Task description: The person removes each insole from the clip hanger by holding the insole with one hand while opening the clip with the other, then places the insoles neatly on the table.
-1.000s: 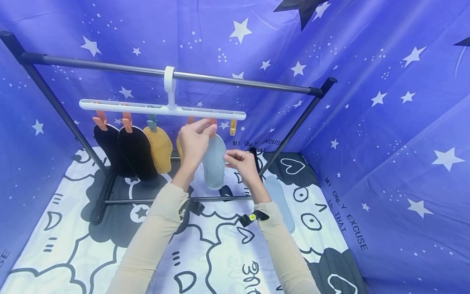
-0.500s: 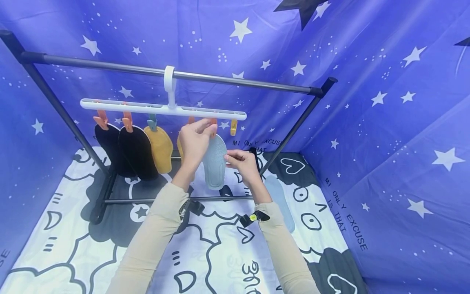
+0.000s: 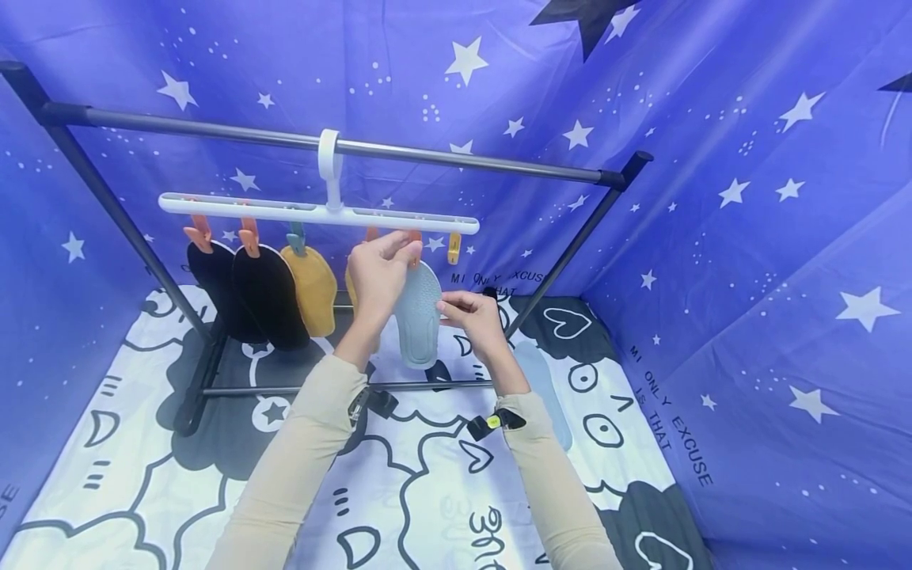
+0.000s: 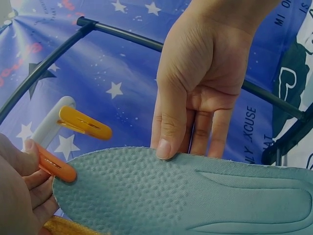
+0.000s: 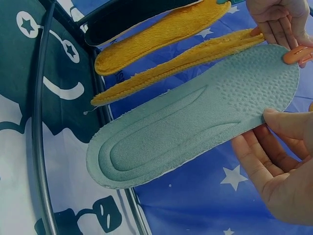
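A grey-blue insole (image 3: 419,317) hangs toe-up below the white clip hanger (image 3: 249,207). My left hand (image 3: 378,277) pinches the orange clothespin (image 4: 57,166) at the insole's toe end; in the left wrist view the pin's tip overlaps that edge. With thumb and fingers, my right hand (image 3: 473,321) pinches the insole's right edge. Left of it hangs a yellow insole (image 5: 171,66), mostly hidden behind my left hand in the head view. Farther left, another yellow insole (image 3: 311,293) hangs from a green clip, and two black insoles (image 3: 267,301) from orange clips.
The hanger hooks over the top bar (image 3: 463,158) of a black rack. A yellow clip (image 3: 454,248) hangs at its right end, holding nothing. Another grey-blue insole (image 3: 547,396) lies on the patterned cloth (image 3: 385,507), partly behind my right forearm. Starry blue curtains surround the rack.
The hanger and its hanging insoles have shifted very slightly right. Both hands keep the same hold on the clothespin and the grey-blue insole.
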